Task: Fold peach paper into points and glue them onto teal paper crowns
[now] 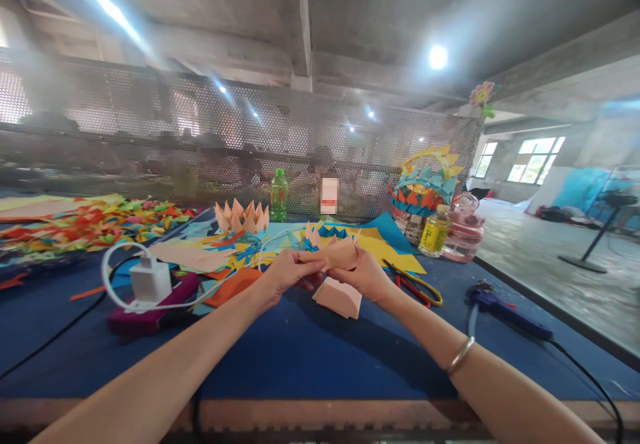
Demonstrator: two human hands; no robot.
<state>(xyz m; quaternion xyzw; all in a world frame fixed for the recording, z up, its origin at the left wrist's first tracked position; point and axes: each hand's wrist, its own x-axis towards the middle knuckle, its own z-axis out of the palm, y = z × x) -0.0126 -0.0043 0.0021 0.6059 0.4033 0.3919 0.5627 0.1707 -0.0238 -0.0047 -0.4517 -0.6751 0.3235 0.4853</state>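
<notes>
Between my two hands, above the blue table, is a folded piece of peach paper [341, 255]. My left hand [295, 273] pinches its left end, thumb on top. At the right end, my right hand [367, 276] grips the same paper with thumb and fingers. Just below it lies a small stack of peach paper pieces [340, 299] on the table. Behind the hands sits a pointed paper crown [325, 234] in peach and blue, partly hidden by the held paper. A second peach paper crown [241, 219] stands further left.
A white charger [150, 281] sits on a purple power strip [165, 304] at left. Scissors [417, 287] and a blue glue gun [510, 311] lie at right. Bottles, including a yellow-labelled bottle [434, 234], stand behind. Colourful paper scraps [115, 224] heap at far left.
</notes>
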